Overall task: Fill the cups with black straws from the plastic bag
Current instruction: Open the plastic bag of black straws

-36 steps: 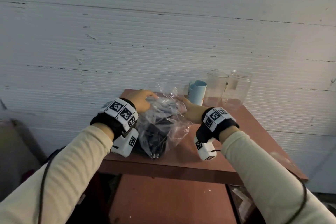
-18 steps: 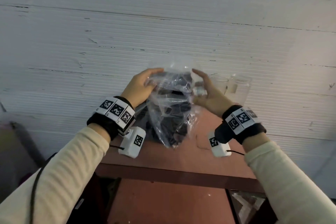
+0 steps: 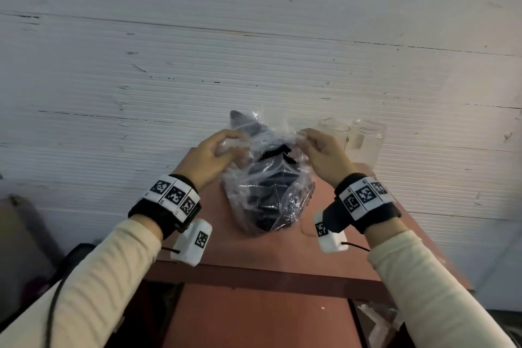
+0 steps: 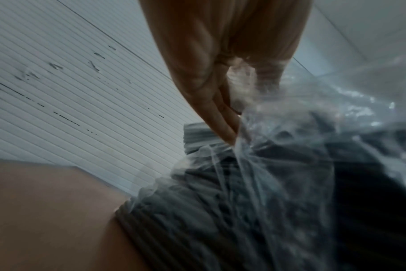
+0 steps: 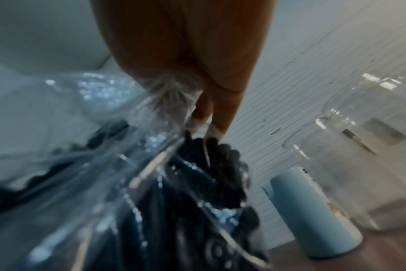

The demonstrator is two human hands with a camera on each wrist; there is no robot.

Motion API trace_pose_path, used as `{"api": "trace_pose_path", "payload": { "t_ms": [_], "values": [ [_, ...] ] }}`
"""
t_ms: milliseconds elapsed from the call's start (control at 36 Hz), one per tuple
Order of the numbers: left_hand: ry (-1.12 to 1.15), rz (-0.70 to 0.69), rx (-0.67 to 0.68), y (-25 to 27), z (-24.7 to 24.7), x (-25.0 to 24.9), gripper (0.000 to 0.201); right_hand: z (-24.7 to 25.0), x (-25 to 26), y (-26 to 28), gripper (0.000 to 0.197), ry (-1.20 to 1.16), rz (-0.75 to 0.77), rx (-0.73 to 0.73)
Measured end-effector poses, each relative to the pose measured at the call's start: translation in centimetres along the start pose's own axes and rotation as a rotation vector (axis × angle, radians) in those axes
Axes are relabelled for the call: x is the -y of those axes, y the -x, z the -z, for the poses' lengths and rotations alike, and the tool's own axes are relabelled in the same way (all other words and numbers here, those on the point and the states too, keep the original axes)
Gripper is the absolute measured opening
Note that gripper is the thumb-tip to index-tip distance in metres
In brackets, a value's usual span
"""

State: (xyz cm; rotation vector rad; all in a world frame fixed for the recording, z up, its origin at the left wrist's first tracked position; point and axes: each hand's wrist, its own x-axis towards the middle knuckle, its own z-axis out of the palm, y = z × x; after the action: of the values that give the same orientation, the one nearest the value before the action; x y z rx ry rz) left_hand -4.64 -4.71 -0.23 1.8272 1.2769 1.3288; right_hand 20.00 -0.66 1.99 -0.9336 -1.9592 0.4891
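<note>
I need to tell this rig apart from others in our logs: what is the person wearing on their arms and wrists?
Both arms wear cream ribbed sleeves. Each wrist has a black band topped with white tiles printed with black square codes, and a white camera box bearing one more code hangs beneath. A thin black cable trails along the left arm.

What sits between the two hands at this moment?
The plastic bag of black straws fills the gap. The left hand and right hand each pinch its top edge from either side, clearest in the head view.
</note>
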Motion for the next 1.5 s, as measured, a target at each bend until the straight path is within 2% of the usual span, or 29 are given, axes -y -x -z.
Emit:
{"api": "trace_pose_path", "payload": {
  "t_ms": [56, 111, 222, 306, 361, 389, 444, 500, 583, 667, 778, 861, 944, 1000, 1167, 1361, 1444, 1500],
  "values": [
    [0.017, -0.009, -0.021, 0.1, 0.3, 0.3, 0.02, -0.2, -0.1, -0.4, 0.028, 0.003, -0.007, -0.013],
    [0.001, -0.029, -0.043, 0.2, 0.3, 0.5, 0.013, -0.5, 0.2, -0.6, 0.03, -0.017, -0.011, -0.02],
    [-0.118, -0.103, -0.04, 0.3, 0.5, 0.8, 0.028, -0.9, 0.0, -0.8, 0.027, 0.019, 0.007, -0.058],
    [-0.191, -0.24, -0.127, 0.1, 0.4, 0.6, 0.032, -0.8, -0.5, -0.8, 0.031, 0.087, 0.067, -0.101],
    [-0.213, -0.314, -0.184, -0.2, 0.4, 0.4, 0.038, -0.6, -0.6, -0.8, 0.019, 0.147, 0.128, -0.105],
    [-0.239, -0.344, -0.193, -0.3, 0.4, 0.2, 0.037, -0.5, -0.6, -0.8, 0.01, 0.158, 0.159, -0.104],
    [-0.298, -0.391, -0.173, -0.5, 0.5, -0.1, 0.028, -0.1, -0.6, -0.8, 0.007, 0.131, 0.207, -0.107],
    [-0.267, -0.363, -0.139, -0.5, 0.4, -0.6, 0.018, 0.2, -0.5, -0.7, 0.006, 0.111, 0.204, -0.091],
    [-0.127, -0.235, -0.1, -0.6, 0.1, -1.1, 0.015, 0.4, -0.6, -0.6, 0.005, 0.14, 0.14, -0.028],
    [-0.109, -0.149, -0.07, -0.8, 0.1, -1.3, 0.003, 0.1, -1.0, -1.0, 0.006, 0.154, 0.075, 0.001],
    [-0.058, -0.06, -0.004, -1.1, -0.1, -1.3, 0.023, -0.2, -2.3, -1.2, 0.004, 0.096, -0.044, 0.065],
    [-0.116, -0.021, 0.034, -1.1, -0.2, -0.8, 0.031, -0.2, -2.4, -0.5, 0.013, 0.036, -0.037, 0.093],
    [-0.133, 0.041, 0.055, -0.9, -0.4, -0.5, 0.041, 0.2, -2.7, 0.1, 0.006, 0.057, -0.018, 0.065],
    [-0.107, 0.093, 0.033, -0.8, -0.5, -0.6, 0.037, 0.8, -2.8, 0.7, 0.002, 0.022, -0.033, 0.046],
    [-0.005, 0.177, 0.07, -0.2, -0.3, -1.3, 0.024, 2.9, -2.4, 3.1, 0.017, 0.028, -0.054, -0.134],
    [-0.07, 0.139, -0.063, 1.0, -0.1, -0.3, 0.028, 3.1, -0.8, 4.9, 0.032, 0.192, -0.18, 0.054],
    [-0.144, 0.157, -0.027, 1.8, 0.0, 0.2, 0.018, 2.9, -1.3, 5.3, 0.019, 0.208, -0.2, 0.109],
    [-0.183, 0.197, -0.023, 2.2, 0.1, 0.8, 0.014, 2.6, -1.8, 5.4, 0.017, 0.193, -0.212, 0.16]
  ]
}}
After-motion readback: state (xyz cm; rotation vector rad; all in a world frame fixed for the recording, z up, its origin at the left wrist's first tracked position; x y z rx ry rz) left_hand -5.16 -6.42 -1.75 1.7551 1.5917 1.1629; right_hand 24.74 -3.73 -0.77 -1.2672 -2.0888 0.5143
